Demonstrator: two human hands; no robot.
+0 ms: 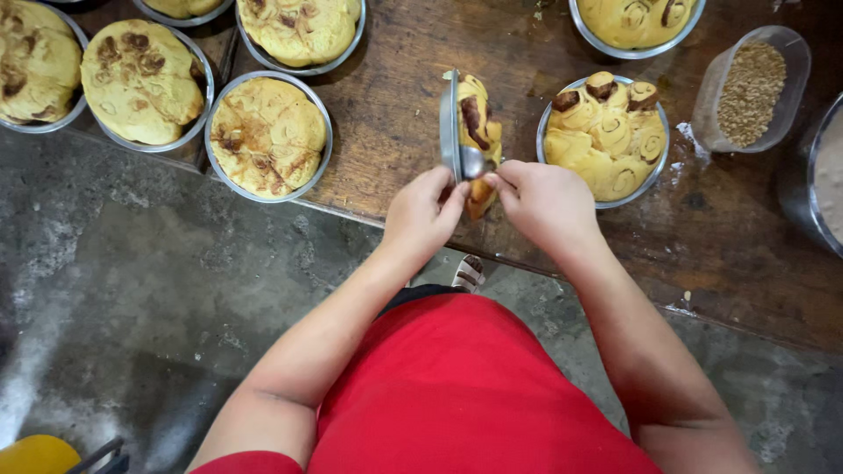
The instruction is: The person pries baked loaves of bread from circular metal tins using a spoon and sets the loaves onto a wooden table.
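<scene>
My left hand grips the lower rim of a round metal pan that is tipped up on its edge over the wooden table. A yellow-and-brown swirled bun hangs out of the pan's open side. My right hand holds a metal spoon against the bun's lower part, fingers pinched at its handle. Just right of the tipped pan sits another metal pan of swirled buns, lying flat.
Several pans of baked buns line the table's left and far edge. A clear plastic container of brown grains stands at the right, beside a large metal bowl. Grey concrete floor lies below the table's edge.
</scene>
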